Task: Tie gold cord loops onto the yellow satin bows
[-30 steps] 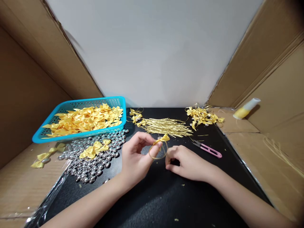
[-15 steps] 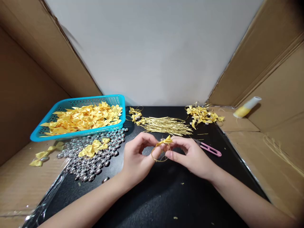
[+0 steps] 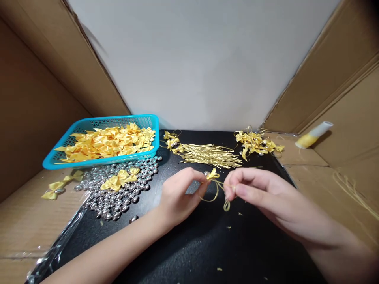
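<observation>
Between thumb and forefinger, my left hand pinches a small yellow ribbon bow with a silver bead at its side. A thin gold cord curves out from the bow in a loop. My right hand, a little to the right, has its fingertips closed on the cord, and a small cord loop hangs below them. Behind the hands lies a bundle of cut gold cords. The cord's exact path inside the right fingers is hidden.
At left stands a blue basket of yellow bows, with silver beads spread before it and a few bows on top. Corded bows lie at back right, near a yellow-and-white spool. Cardboard walls flank the black tabletop.
My right hand has moved right, away from the left, drawing the gold cord out. The bow stays in the left fingers. The pink snips, visible before, are now hidden behind the right hand.
</observation>
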Demonstrator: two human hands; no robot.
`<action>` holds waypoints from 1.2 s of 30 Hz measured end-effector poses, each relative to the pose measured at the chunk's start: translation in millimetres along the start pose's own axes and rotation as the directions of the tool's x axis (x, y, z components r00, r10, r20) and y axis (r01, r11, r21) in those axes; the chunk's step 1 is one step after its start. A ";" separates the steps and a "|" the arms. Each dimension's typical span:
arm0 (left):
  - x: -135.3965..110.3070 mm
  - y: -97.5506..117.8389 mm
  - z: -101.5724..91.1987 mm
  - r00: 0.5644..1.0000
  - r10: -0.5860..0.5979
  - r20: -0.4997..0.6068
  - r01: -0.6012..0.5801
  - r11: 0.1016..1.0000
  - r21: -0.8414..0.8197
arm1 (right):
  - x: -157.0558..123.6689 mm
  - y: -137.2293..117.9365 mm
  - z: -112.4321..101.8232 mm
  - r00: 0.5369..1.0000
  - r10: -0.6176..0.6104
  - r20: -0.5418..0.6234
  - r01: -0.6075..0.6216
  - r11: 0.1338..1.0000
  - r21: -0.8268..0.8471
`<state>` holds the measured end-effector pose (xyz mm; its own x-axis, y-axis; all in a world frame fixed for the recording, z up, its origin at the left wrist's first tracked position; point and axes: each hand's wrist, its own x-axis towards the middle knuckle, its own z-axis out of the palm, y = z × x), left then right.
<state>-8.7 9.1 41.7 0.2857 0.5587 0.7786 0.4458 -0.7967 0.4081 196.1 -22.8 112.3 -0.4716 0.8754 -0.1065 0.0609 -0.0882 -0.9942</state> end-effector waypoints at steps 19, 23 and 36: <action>-2.6 3.7 2.6 0.928 -0.367 0.060 0.366 0.872 -0.325 | -6.2 5.3 3.4 0.671 -0.739 0.060 0.416 0.309 -0.855; -1.2 3.8 2.8 0.928 -0.372 0.023 0.361 0.881 -0.306 | 6.0 14.8 -4.2 0.721 -0.677 -0.148 0.321 0.515 -0.795; 11.0 -5.0 -11.8 0.998 -0.050 -0.045 0.050 0.999 -0.006 | 23.3 33.4 -15.9 0.806 -0.471 -0.359 0.182 0.775 -0.605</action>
<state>-17.8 16.4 53.8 0.2241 0.5872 0.7778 0.4541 -0.7691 0.4498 201.1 2.2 76.8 -0.0929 0.9177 0.3862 0.4937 0.3793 -0.7826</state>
